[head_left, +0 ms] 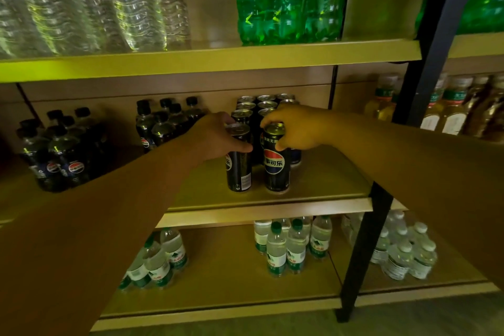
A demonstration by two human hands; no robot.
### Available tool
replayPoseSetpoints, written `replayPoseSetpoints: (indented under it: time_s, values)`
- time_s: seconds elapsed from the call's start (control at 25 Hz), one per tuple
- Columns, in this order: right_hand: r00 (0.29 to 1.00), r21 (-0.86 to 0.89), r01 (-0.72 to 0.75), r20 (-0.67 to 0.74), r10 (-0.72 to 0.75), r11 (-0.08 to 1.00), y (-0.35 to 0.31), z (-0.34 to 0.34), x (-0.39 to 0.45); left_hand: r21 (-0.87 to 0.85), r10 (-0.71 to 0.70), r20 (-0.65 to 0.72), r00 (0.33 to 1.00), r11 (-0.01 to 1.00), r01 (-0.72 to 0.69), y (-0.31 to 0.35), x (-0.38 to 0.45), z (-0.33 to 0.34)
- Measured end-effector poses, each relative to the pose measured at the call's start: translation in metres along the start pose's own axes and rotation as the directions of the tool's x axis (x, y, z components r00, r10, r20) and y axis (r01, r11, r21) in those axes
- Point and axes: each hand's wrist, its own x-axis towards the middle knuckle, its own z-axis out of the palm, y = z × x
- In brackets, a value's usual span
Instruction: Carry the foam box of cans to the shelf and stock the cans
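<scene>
Both front cans stand upright on the middle shelf (313,183) just near of the stocked rows, the left hand (215,135) closed round the left can (238,161) and the right hand (297,128) pinching the right can (276,161) from above.

Two bare forearms reach in from the near edge toward the middle shelf (313,183) of a store rack. The left hand (215,135) grips the top of a black can (239,165); the right hand (296,128) grips the top of a second black can (276,161) just beside it to the right. Both cans stand upright on the shelf, in front of rows of matching cans (261,105). Dark cola bottles (61,153) sit far left. Above are clear water bottles (90,5) and green soda bottles (289,0). Small water bottles (289,245) fill the lower shelf.
</scene>
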Motion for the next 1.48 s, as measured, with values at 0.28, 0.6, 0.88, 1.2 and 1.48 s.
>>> replayPoseSetpoints:
  time_s: [0.28, 0.6, 0.88, 1.2, 1.48]
  values:
    - [0.986, 0.378, 0.021, -0.159, 0.043, 0.925, 0.007, 0.025, -0.011, -0.069, -0.01, -0.052, 0.999, 0.998, 0.006, -0.012, 0.002, 0.012]
    - [0.913, 0.642, -0.18, -0.172, 0.369, 0.745, 0.014, 0.117, -0.02, -0.237, -0.149, 0.019, 0.989, 0.96, 0.149, -0.049, -0.031, 0.051]
    - [0.808, 0.681, -0.201, -0.291, 0.513, 0.704, 0.006, 0.145, -0.017, -0.251, -0.07, -0.107, 0.992, 0.967, 0.041, -0.05, -0.036, 0.066]
    - [0.816, 0.614, -0.208, -0.32, 0.481, 0.761, 0.009, 0.147, 0.004, -0.261, -0.084, -0.201, 0.976, 0.965, 0.029, -0.042, -0.032, 0.077]
    - [0.831, 0.583, -0.195, -0.329, 0.449, 0.789, 0.013, 0.145, 0.025, -0.281, -0.116, -0.246, 0.962, 0.959, 0.044, -0.036, -0.015, 0.086]
